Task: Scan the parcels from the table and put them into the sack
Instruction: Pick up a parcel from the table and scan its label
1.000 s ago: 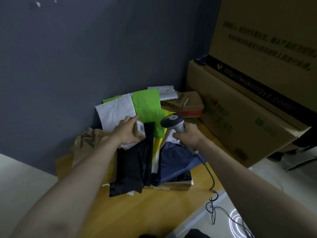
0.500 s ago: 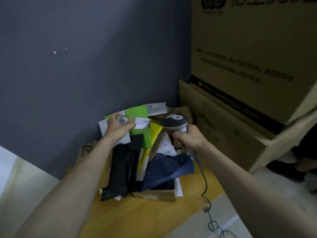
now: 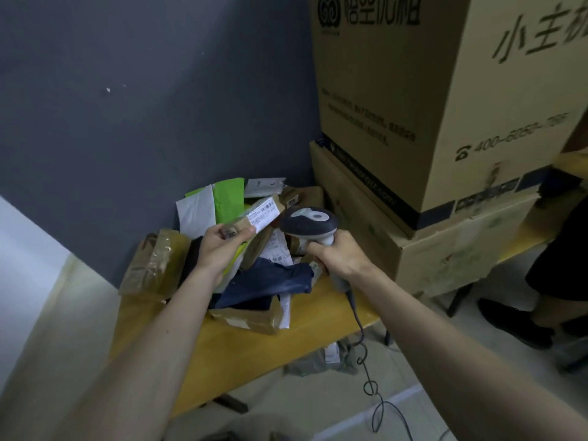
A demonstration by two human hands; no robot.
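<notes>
My left hand [image 3: 219, 246] grips a small brown cardboard parcel [image 3: 257, 213] with a white barcode label, held above the pile. My right hand [image 3: 337, 256] grips a grey and dark handheld scanner [image 3: 307, 222], its head close beside the parcel's label end. Below them a heap of parcels lies on the yellow table [image 3: 241, 348]: a dark blue bag [image 3: 270, 281], a green mailer [image 3: 227, 198], a white mailer [image 3: 194, 211], a black bag and brown boxes. No sack can be made out with certainty.
Two large cardboard cartons [image 3: 397, 100] are stacked at the right, against the grey wall [image 3: 127, 90]. The scanner cable [image 3: 366, 361] hangs to the floor. A grey packet [image 3: 321, 361] lies under the table. A person's legs and dark shoe [image 3: 515, 323] stand at far right.
My left hand has lifted the small brown parcel off the pile and turned its label towards the scanner. The view has tilted up, showing more of the cartons.
</notes>
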